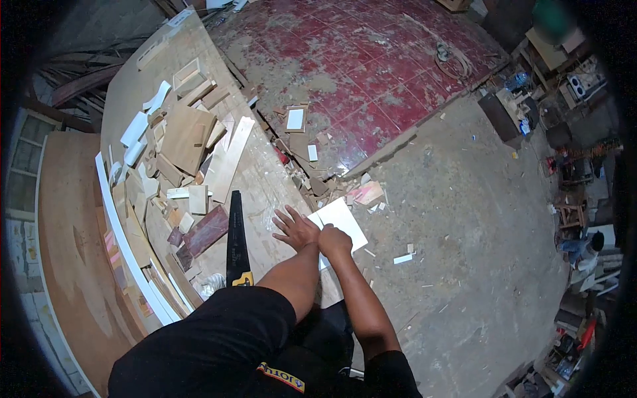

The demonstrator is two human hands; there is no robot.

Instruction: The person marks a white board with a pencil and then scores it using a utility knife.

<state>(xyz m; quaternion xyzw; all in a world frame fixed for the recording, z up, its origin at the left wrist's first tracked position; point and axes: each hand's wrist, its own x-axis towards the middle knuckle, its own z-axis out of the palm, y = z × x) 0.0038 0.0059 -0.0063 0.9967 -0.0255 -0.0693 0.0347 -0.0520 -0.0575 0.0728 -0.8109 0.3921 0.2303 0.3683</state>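
A white board lies at the table's right edge and juts out over the floor. My left hand is open, its fingers spread flat on the wooden table beside the board's left edge. Close against that wrist, my right hand is closed in a fist over the board; what its fingers hold, if anything, is hidden. To the left of my forearm lies a hand saw with a dark blade and a yellow-black handle.
Wood offcuts and a reddish-brown block are heaped on the table's left side. A long pale plank lies beside them. Beyond the right edge are a concrete floor with scraps and red tiles. A person is at far right.
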